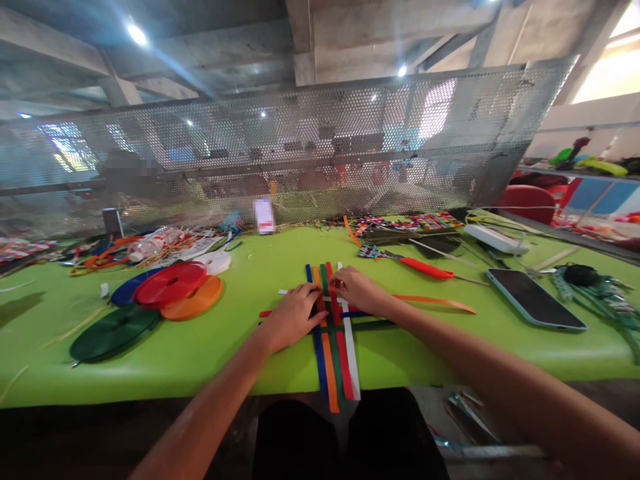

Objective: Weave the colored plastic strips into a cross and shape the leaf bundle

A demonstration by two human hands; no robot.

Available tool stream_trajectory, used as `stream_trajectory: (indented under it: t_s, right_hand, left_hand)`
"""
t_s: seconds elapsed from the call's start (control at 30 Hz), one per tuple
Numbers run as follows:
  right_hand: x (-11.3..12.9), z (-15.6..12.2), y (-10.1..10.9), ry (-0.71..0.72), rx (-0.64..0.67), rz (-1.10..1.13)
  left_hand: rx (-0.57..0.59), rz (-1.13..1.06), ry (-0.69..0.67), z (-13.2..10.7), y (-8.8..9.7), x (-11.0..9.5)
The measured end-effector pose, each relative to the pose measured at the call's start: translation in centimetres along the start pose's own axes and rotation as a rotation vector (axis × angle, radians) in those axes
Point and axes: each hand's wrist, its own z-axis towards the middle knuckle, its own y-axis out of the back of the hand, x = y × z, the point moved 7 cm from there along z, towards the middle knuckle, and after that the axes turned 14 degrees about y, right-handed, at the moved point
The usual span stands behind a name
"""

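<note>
Several coloured strips (336, 360), blue, orange, green, red and white, lie side by side on the green table (210, 353) and hang over its near edge. Crosswise strips run under and over them near their far ends. My left hand (291, 316) rests flat on the blue and orange strips, fingers stretched toward the middle. My right hand (356, 288) sits just right of it, fingertips pinched on the green and red strips near the crossing. An orange strip (440, 302) trails to the right from under my right hand.
Flat rolls of ribbon lie at left: red (167, 283), orange (197, 300), dark green (113, 331), blue. Red-handled scissors (425, 268) and a phone (534, 299) lie at right. Woven mats (425, 221) sit by the perforated metal screen (300, 147) at the back.
</note>
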Motion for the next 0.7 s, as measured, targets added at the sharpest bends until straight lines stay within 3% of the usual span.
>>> stream_trajectory:
  t_s: [0.27, 0.7]
  right_hand:
    - [0.98, 0.43, -0.11, 0.012, -0.016, 0.01]
    - [0.37, 0.45, -0.11, -0.007, -0.098, 0.068]
  left_hand:
    - [-0.009, -0.011, -0.013, 0.1, -0.08, 0.19]
    - [-0.007, -0.033, -0.005, 0.04, -0.12, 0.2]
